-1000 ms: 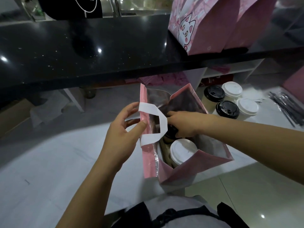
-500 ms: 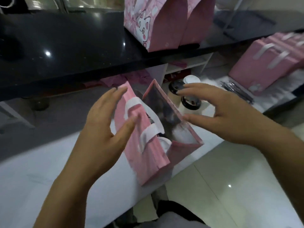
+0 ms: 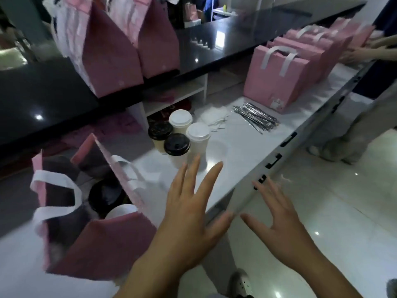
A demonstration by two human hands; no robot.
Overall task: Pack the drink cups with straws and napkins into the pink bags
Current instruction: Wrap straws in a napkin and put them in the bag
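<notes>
An open pink bag (image 3: 103, 239) with white handles stands at the lower left on the white counter (image 3: 242, 145). Inside it I see a black-lidded cup (image 3: 105, 195) and a white-lidded cup (image 3: 121, 210). My left hand (image 3: 189, 209) hovers to the right of the bag, fingers spread, holding nothing. My right hand (image 3: 277, 220) is over the counter's front edge, also spread and empty. Several lidded cups (image 3: 178, 134), black and white, stand beyond my left hand. Wrapped straws (image 3: 255, 119) and white napkins (image 3: 212, 117) lie farther right.
Closed pink bags (image 3: 277, 80) line the counter at the right, where another person's hands (image 3: 365, 50) touch them. More pink bags (image 3: 120, 46) stand on the raised black ledge (image 3: 38, 100). A shelf opening lies beneath the ledge. Tiled floor is at the right.
Both hands let go of the bag and moved right of it, open. The view swung right, bringing the loose cups, straws and closed bags into sight.
</notes>
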